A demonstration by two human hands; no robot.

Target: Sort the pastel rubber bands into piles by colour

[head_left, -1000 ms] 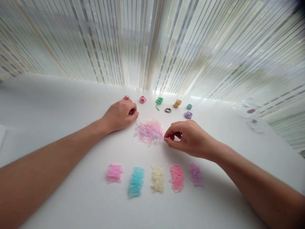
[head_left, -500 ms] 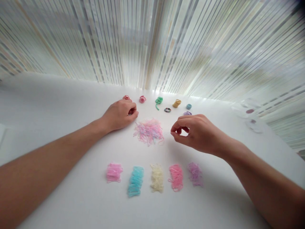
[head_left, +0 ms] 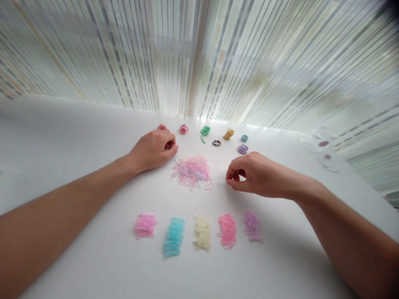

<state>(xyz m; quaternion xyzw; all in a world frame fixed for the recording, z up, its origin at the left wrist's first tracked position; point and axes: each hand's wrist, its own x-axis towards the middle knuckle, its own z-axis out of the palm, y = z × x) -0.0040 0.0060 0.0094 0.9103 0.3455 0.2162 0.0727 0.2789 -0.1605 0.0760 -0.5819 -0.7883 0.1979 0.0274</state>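
- Nearest, on the white table (head_left: 102, 257), five flattened bundles of thin bands lie in a row: the turquoise bundle (head_left: 173, 236) a little closest, with the light pink bundle (head_left: 146, 226) to its left and, to its right, the cream bundle (head_left: 202, 233), the coral bundle (head_left: 227, 231) and the lilac bundle (head_left: 252, 226).
- Beyond them, the right hand (head_left: 251, 175) is bent at the wrist, its thumb and forefinger meeting at the tips.
- A faint pale band (head_left: 221, 183) shows right at those tips; it is too blurred to tell whether they clamp it.
- A single pink loop (head_left: 208, 186) lies between that band and the mixed pile (head_left: 190, 171) of pink, lilac and bluish bands, which sits between the two hands.
- The left hand (head_left: 153, 149) rests beyond the pile's left side, fingers loosely curled; whether the tips meet or hold anything cannot be told.
- Farther off are a purple coil (head_left: 242, 149), a multicoloured ring (head_left: 216, 143) and rolls in blue, yellow, green, pink and red, the red roll (head_left: 162, 127) just behind the left hand.
- At the back hangs a striped curtain (head_left: 174, 58).
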